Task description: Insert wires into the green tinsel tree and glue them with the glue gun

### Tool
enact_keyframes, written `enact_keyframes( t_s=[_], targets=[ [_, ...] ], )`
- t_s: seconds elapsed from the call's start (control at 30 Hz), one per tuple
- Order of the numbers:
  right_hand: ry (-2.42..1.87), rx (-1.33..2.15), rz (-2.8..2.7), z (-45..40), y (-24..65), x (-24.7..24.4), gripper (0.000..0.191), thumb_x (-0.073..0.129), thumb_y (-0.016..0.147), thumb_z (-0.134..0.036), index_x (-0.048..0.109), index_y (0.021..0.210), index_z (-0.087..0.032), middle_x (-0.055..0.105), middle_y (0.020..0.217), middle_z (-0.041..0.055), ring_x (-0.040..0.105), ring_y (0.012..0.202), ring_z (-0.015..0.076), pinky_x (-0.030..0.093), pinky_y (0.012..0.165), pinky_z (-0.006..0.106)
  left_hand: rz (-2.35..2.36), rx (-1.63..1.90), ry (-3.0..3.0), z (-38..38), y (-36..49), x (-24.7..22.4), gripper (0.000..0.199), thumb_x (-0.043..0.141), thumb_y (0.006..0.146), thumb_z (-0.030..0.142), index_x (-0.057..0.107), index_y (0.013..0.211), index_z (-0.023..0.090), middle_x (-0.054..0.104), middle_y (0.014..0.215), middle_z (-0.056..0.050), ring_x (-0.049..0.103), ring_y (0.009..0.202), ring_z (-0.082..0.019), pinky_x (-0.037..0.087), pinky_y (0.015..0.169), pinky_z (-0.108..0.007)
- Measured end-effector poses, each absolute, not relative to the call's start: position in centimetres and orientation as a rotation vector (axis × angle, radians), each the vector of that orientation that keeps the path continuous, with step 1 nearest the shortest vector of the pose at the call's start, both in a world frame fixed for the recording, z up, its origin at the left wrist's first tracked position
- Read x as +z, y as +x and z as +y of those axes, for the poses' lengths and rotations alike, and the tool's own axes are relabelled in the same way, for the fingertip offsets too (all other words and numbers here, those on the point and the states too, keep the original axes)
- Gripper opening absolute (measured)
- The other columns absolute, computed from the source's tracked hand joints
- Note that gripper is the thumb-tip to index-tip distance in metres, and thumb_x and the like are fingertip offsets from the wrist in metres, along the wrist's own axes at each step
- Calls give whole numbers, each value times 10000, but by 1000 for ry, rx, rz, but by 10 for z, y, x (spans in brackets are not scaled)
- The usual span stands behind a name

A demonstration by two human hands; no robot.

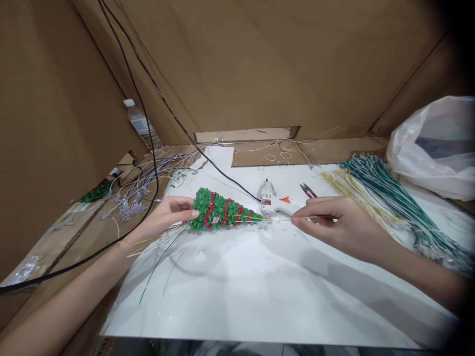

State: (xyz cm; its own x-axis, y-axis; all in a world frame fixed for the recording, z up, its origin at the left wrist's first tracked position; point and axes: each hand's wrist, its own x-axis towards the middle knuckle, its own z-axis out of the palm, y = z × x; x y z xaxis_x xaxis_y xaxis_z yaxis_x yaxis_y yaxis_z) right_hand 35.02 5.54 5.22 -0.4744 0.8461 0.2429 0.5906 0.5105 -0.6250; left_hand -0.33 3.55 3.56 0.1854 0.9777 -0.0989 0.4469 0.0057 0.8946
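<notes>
A green beaded cone-shaped tree (218, 211) with red spiral bands lies on its side, its narrow end pointing right. My left hand (168, 213) grips its wide end, fingertips on the green beads. Thin wires trail from that end towards the lower left. My right hand (326, 220) pinches a thin yellow wire (285, 218) between finger and thumb. This wire runs left to the tree's narrow tip. A white glue gun (269, 200) lies just beyond the wire, close to my right fingers.
Red-handled thread snips (308, 191) lie on the white sheet (260, 296). Yellow wires (352, 198) and green-white wires (386, 188) lie in bundles at right, beside a plastic bag (430, 148). A black cable (156, 168) crosses above my left arm. Cardboard walls (260, 59) surround the bench.
</notes>
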Motion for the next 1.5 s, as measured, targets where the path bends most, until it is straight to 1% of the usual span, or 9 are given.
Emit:
enact_keyframes(
  t_s=[0.2, 0.43, 0.6, 0.8, 0.9, 1.07, 1.17, 1.27, 1.5],
  targets=[
    [-1323, 981, -2097, 66, 347, 52, 248, 607, 790, -370, 728, 706, -171, 400, 456, -33, 303, 436, 73, 208, 399, 230, 1325, 706, 1558, 42, -7, 39, 255, 683, 728, 389, 678, 758, 136, 627, 679, -31, 554, 616, -141, 436, 559, -245],
    [-1311, 980, -2022, 71, 335, 61, 249, 613, 776, -359, 715, 653, -168, 454, 445, -21, 324, 393, 61, 207, 343, 197, 1299, 634, 1592, 44, -11, 40, 257, 677, 740, 393, 659, 765, 138, 613, 683, -29, 549, 639, -147, 437, 568, -245],
    [-1327, 807, -2036, 65, 333, 61, 259, 598, 800, -366, 726, 705, -161, 609, 584, 29, 452, 469, 93, 308, 392, 208, 1355, 672, 1663, 40, -12, 33, 270, 646, 771, 403, 599, 714, 143, 521, 664, 7, 464, 622, -109, 368, 556, -210],
    [-1189, 414, -2230, 51, 334, 57, 210, 578, 825, -292, 710, 697, -190, 542, 515, -11, 356, 427, 76, 288, 414, 228, 1342, 690, 1723, 39, -12, 26, 357, 599, 796, 451, 531, 631, 143, 381, 584, 39, 348, 549, -80, 264, 497, -206],
    [-1038, 268, -2280, 41, 335, 49, 186, 560, 841, -242, 697, 724, -194, 577, 559, -7, 414, 442, 77, 329, 443, 225, 1350, 690, 1742, 39, -12, 24, 411, 586, 796, 478, 457, 578, 154, 328, 555, 48, 302, 527, -73, 228, 476, -209],
    [-873, 89, -2320, 21, 339, 27, 124, 553, 847, -176, 671, 811, -183, 574, 592, -2, 489, 483, 85, 345, 453, 215, 1334, 678, 1745, 39, -12, 23, 423, 604, 781, 474, 421, 558, 164, 313, 536, 54, 278, 504, -69, 199, 466, -214],
    [-872, -24, -2321, 11, 340, 16, 106, 556, 846, -162, 658, 824, -181, 577, 609, -3, 516, 516, 90, 372, 501, 220, 1314, 673, 1745, 39, -13, 23, 423, 612, 774, 469, 411, 556, 167, 310, 533, 56, 281, 499, -71, 196, 469, -215],
    [-864, -97, -2317, 4, 339, 10, 101, 558, 846, -154, 654, 822, -176, 584, 618, -2, 526, 515, 88, 386, 535, 231, 1306, 669, 1754, 38, -14, 22, 413, 601, 784, 479, 441, 577, 159, 323, 549, 53, 294, 513, -72, 204, 479, -214],
    [-847, -233, -2318, -2, 336, 2, 104, 551, 845, -136, 644, 815, -170, 567, 593, -9, 537, 516, 94, 366, 510, 229, 1296, 654, 1753, 37, -16, 20, 397, 586, 810, 471, 483, 608, 146, 331, 556, 54, 296, 523, -72, 205, 485, -218]
  ],
)
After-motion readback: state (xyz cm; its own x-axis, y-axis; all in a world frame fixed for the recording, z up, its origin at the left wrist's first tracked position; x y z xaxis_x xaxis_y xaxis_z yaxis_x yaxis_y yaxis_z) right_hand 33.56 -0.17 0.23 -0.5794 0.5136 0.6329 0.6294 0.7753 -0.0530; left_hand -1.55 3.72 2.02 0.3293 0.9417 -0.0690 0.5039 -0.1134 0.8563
